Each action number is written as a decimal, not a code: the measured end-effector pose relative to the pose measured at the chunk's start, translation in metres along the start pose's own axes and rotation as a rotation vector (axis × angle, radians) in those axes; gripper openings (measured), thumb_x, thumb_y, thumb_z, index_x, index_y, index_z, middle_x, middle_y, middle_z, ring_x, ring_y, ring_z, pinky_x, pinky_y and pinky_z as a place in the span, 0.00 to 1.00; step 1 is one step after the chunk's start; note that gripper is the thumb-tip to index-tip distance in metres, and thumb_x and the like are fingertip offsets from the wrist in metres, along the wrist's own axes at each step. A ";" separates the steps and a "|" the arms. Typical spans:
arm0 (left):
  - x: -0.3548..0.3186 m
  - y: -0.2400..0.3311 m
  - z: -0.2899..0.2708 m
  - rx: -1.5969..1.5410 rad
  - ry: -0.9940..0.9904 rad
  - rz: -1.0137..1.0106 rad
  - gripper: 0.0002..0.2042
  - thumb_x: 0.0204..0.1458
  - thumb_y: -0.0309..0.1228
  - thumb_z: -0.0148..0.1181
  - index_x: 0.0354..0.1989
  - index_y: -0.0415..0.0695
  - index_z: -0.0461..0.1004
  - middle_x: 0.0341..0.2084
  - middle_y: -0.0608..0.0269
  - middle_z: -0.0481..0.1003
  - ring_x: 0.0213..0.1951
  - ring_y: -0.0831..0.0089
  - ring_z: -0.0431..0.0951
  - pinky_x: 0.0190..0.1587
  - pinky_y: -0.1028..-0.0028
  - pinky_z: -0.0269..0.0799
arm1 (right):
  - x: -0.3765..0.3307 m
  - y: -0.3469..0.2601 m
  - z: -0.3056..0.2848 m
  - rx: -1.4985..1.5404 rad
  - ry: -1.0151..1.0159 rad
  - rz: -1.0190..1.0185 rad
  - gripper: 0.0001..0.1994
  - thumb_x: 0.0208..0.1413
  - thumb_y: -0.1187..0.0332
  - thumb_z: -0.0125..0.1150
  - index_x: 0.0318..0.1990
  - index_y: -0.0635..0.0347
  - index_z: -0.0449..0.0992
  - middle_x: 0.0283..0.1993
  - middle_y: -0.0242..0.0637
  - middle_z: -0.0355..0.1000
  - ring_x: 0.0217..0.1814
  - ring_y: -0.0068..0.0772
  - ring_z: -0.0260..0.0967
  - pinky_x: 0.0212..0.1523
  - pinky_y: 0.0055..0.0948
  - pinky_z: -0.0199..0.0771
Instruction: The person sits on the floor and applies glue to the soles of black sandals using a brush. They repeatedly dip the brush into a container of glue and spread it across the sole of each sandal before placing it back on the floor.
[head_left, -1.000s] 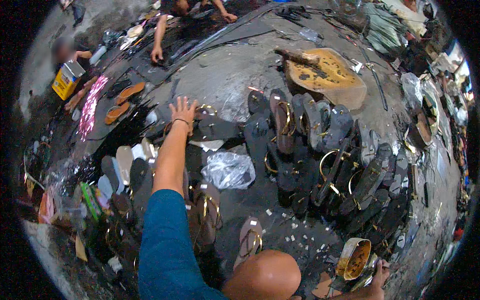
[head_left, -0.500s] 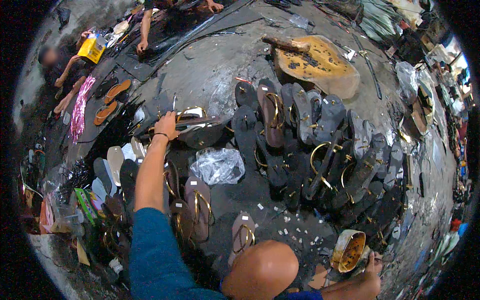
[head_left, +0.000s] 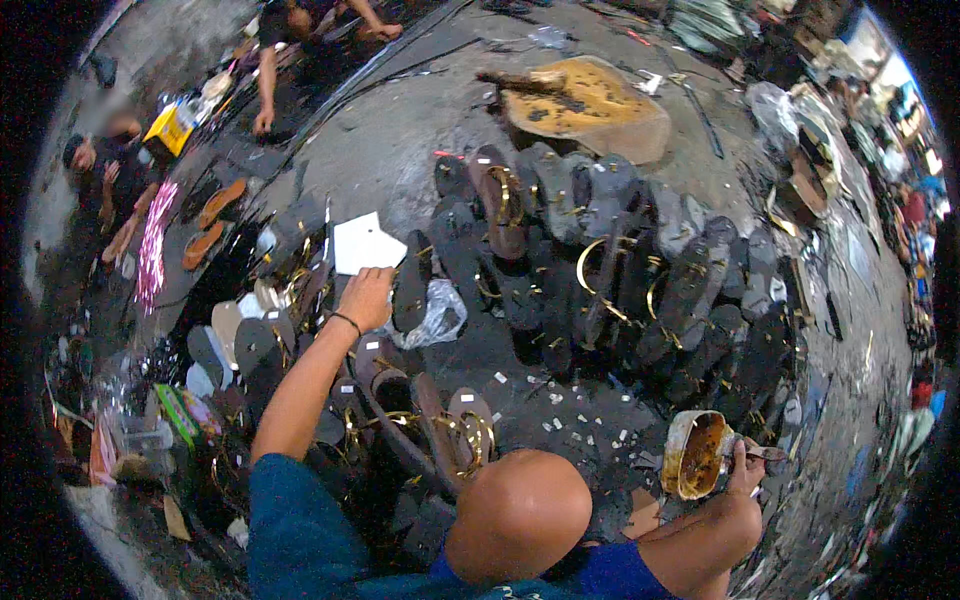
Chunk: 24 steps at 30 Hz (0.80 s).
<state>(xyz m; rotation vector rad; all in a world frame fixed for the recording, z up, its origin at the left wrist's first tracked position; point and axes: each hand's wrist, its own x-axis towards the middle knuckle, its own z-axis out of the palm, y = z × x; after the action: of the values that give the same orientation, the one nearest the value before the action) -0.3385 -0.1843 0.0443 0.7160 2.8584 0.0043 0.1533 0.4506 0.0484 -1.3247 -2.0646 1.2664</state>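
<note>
Left hand [head_left: 368, 298], fingers bent, meets the lower edge of a white sheet [head_left: 368, 248] just beside a dark sole [head_left: 411, 287]; from where I stand, I cannot tell whether it grips either. Right hand [head_left: 742, 470], closed around a slim tool [head_left: 768, 453], lies beside a brown-stained tin [head_left: 680, 460]. Sandals [head_left: 511, 240] crowd the ground between and beyond the hands.

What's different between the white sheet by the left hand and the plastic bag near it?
The white sheet looks opaque, while the plastic bag is see-through. The white sheet appears flat with straight edges; the plastic bag is crumpled. A dark sandal partly covers the plastic bag, not the white sheet. Both lie close to the left hand.
</note>
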 end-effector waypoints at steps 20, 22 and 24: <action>-0.115 0.248 -0.085 -0.264 -0.018 0.488 0.13 0.36 0.24 0.60 0.34 0.43 0.74 0.33 0.54 0.75 0.45 0.55 0.73 0.58 0.58 0.61 | -0.153 0.067 0.031 0.371 0.139 0.879 0.28 0.49 0.33 0.60 0.23 0.51 0.77 0.19 0.26 0.67 0.20 0.21 0.59 0.23 0.26 0.54; -0.103 0.286 -0.067 -0.115 0.005 0.808 0.13 0.34 0.25 0.61 0.34 0.46 0.75 0.34 0.56 0.75 0.50 0.59 0.71 0.63 0.54 0.54 | -0.166 0.093 0.048 0.751 0.103 0.815 0.35 0.44 0.37 0.67 0.42 0.66 0.78 0.37 0.43 0.77 0.38 0.39 0.73 0.40 0.39 0.72; -0.090 0.302 -0.039 0.100 0.061 1.011 0.15 0.31 0.25 0.64 0.33 0.46 0.77 0.40 0.56 0.75 0.58 0.59 0.66 0.67 0.48 0.46 | -0.161 0.101 0.071 0.589 0.292 0.755 0.31 0.47 0.40 0.67 0.39 0.65 0.78 0.35 0.41 0.77 0.38 0.36 0.73 0.41 0.38 0.72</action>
<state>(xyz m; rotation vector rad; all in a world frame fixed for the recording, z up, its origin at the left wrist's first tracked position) -0.1274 0.0419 0.1142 2.0874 2.2276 0.0284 0.2344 0.2924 -0.0496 -1.8864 -0.8762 1.6571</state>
